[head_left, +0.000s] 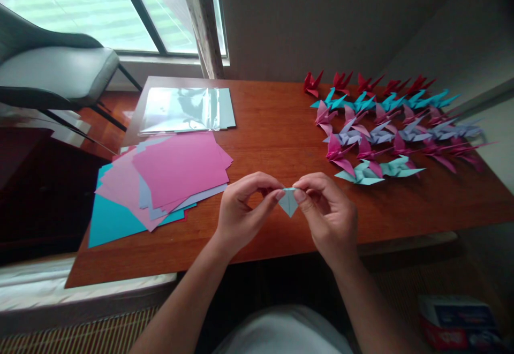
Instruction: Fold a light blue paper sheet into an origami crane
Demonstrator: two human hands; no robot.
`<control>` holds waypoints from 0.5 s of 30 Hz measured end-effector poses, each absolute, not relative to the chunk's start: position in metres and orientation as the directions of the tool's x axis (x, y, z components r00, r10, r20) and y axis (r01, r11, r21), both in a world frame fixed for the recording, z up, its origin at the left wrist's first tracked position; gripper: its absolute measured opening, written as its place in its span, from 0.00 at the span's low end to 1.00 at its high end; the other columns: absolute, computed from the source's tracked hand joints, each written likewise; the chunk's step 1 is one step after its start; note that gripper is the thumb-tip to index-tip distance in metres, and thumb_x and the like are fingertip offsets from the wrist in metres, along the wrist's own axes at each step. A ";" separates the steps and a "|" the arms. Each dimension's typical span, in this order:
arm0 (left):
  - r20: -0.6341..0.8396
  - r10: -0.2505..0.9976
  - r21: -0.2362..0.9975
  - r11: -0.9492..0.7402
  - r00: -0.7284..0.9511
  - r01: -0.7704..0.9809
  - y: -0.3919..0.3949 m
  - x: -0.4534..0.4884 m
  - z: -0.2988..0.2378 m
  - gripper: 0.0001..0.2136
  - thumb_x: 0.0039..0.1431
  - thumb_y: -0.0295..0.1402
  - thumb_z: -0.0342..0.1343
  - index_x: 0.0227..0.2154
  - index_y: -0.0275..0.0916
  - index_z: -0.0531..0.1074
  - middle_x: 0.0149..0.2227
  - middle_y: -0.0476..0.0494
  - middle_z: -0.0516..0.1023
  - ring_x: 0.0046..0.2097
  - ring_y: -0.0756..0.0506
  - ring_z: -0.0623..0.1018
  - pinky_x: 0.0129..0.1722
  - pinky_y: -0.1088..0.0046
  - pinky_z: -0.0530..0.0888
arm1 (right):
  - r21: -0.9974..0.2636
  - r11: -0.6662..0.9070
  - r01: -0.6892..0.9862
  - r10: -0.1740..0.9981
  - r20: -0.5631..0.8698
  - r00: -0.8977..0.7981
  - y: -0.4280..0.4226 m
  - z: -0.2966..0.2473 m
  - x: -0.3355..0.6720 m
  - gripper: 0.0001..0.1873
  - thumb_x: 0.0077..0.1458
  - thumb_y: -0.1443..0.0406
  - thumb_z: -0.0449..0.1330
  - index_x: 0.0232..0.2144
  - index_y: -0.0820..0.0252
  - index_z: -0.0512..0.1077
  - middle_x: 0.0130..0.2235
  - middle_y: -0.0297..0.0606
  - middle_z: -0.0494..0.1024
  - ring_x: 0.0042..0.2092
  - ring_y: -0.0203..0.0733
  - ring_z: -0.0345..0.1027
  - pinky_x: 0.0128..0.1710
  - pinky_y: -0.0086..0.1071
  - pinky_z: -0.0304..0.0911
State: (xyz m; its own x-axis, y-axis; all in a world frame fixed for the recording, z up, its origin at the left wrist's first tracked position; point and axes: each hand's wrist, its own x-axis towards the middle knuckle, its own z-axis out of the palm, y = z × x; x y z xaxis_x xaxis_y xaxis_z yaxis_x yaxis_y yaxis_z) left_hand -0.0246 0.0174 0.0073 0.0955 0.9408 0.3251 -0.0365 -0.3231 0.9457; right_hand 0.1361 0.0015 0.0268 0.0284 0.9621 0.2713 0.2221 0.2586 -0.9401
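Note:
My left hand (243,209) and my right hand (327,212) meet above the front edge of the wooden table (273,129). Both pinch a small folded piece of light blue paper (288,202) between thumb and fingers, its point hanging down. A loose pile of pink, lilac and teal paper sheets (160,180) lies to the left of my hands. Rows of folded paper cranes (385,123) in red, teal, pink and lilac stand on the right half of the table.
A clear plastic sleeve (187,108) lies at the back left of the table. A grey chair (52,70) stands by the window at the left. A box (460,322) sits on the floor at the lower right.

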 end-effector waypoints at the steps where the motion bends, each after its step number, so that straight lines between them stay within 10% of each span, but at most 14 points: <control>1: 0.328 0.940 0.945 -0.327 0.093 -0.027 0.018 -0.025 0.007 0.01 0.60 0.27 0.63 0.33 0.38 0.77 0.32 0.46 0.78 0.33 0.50 0.75 0.34 0.73 0.71 | -0.945 0.248 0.212 0.966 0.257 0.014 0.002 0.027 0.137 0.03 0.62 0.67 0.61 0.35 0.55 0.75 0.37 0.33 0.74 0.39 0.37 0.69 0.36 0.31 0.63; 15: 0.198 0.972 0.980 -0.197 0.122 -0.022 0.017 -0.023 0.009 0.05 0.61 0.32 0.62 0.31 0.37 0.74 0.30 0.47 0.76 0.32 0.50 0.74 0.34 0.73 0.71 | -0.754 0.460 0.468 0.887 0.412 -0.208 0.015 0.038 0.145 0.05 0.61 0.70 0.62 0.32 0.58 0.74 0.32 0.34 0.77 0.35 0.38 0.71 0.37 0.33 0.65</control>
State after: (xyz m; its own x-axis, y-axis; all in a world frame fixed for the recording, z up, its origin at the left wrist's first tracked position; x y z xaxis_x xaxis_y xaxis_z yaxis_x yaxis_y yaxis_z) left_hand -0.0228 0.0173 0.0092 0.1225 0.9724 0.1985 -0.0225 -0.1972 0.9801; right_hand 0.1448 0.0152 0.0378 -0.2082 0.8873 0.4115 0.4685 0.4598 -0.7544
